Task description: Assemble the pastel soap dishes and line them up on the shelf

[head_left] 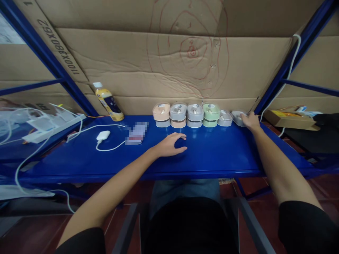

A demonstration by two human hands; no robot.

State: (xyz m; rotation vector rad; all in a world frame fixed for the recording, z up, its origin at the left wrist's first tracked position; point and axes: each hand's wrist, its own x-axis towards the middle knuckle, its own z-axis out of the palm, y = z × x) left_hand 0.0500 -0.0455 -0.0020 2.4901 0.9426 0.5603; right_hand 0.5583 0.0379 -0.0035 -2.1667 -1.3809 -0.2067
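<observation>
The right hand [251,122] reaches out to the far right of the blue shelf [212,155], where the end box [237,118], a low grey one, lies at its fingertips. The hand covers the right end of that box, thumb side toward the lid, while the rest of the box shows clear to the left of the fingers. The fingers are bent and partly hidden behind the hand, so I cannot tell whether they pinch the box or only rest against it. Just left of the end box sits another grey box [225,118], also one level high. Beyond it, side by side, stand four two-high stacks: green [211,115], grey [195,115], grey over orange [178,115] and orange over grey [161,115]. The left hand [170,145] hovers over the shelf in front of the leftmost stacks, its thumb spread well away from the curved fingers and nothing between them; the end box is well apart from it, to the right. Farther left lie a phone [137,133] and a white charger [103,135], with a bottle [109,103] leaning near the cardboard [119,53] behind.
</observation>
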